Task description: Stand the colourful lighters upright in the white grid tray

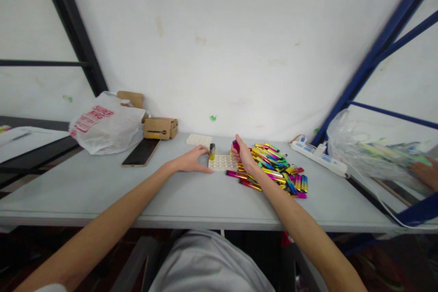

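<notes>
My right hand (243,154) is closed around a shiny purple tube (235,145), held upright above the right end of a cream tray with rows of round holes (224,163). My left hand (193,160) curves about the tray's left end, thumb at its near corner and fingers at the far one, gripping it. One gold tube with a dark top (212,151) stands upright at the tray's left side, close to my left fingers. Beside my right hand lies a loose pile of metallic tubes (278,171) in gold, pink, red and blue. What kind of tubes they are, I cannot tell.
A second cream tray (199,139) lies by the wall. To the left are a phone (142,153), a small cardboard box (160,128) and a white plastic bag (107,123). A power strip (320,156) sits right; another person's hand (426,173) shows beyond the blue frame.
</notes>
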`<move>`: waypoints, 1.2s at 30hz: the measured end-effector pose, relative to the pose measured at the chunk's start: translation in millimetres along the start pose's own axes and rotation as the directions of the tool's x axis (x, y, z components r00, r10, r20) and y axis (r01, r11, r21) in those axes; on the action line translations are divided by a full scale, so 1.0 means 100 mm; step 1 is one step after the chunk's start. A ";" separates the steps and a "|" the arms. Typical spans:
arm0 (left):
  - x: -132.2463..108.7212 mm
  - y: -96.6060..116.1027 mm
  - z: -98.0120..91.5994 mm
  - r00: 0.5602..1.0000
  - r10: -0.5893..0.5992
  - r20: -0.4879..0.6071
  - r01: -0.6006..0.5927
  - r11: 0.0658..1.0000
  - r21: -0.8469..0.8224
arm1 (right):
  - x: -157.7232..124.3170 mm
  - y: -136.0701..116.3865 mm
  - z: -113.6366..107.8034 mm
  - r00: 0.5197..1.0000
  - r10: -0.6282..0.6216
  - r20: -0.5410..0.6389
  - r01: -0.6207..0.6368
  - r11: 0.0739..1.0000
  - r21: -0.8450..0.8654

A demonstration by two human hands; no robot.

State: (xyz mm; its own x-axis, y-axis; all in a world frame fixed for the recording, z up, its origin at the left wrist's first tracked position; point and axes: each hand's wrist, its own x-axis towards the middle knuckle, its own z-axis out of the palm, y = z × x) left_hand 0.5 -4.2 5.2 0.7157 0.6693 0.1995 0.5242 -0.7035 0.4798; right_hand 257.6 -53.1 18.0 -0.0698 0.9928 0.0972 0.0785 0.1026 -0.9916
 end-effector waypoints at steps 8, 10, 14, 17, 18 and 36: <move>-0.01 0.02 0.00 1.000 -0.002 -0.002 0.002 1.000 0.008 | -0.01 0.04 0.06 0.996 -0.068 -0.050 0.053 0.966 -0.252; 0.00 0.02 0.00 1.000 -0.005 -0.009 0.005 1.000 0.010 | -0.01 0.05 0.07 0.996 -0.077 -0.045 0.064 0.969 -0.239; 0.00 0.01 0.01 1.000 0.015 -0.018 -0.015 1.000 0.013 | 0.01 0.08 0.08 0.997 -0.070 -0.016 0.066 0.982 -0.176; 0.00 0.01 0.01 1.000 0.014 -0.018 -0.014 1.000 0.012 | 0.00 0.07 0.09 0.994 -0.107 -0.005 0.103 0.970 -0.222; 0.00 0.01 0.01 1.000 0.012 -0.018 -0.012 1.000 0.011 | 0.00 0.07 0.09 0.992 -0.124 -0.009 0.118 0.961 -0.252; 0.01 0.00 0.02 1.000 0.002 -0.018 -0.002 1.000 -0.017 | -0.03 0.05 0.09 0.988 -0.152 0.003 0.149 0.966 -0.213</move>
State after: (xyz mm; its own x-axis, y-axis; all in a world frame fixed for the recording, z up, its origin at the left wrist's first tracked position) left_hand 2.3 -4.3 3.7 0.7083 0.6721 0.2158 0.5145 -0.7008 0.4941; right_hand 249.6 -56.0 12.0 -0.0841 0.9656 0.2461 0.2772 0.2599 -0.9250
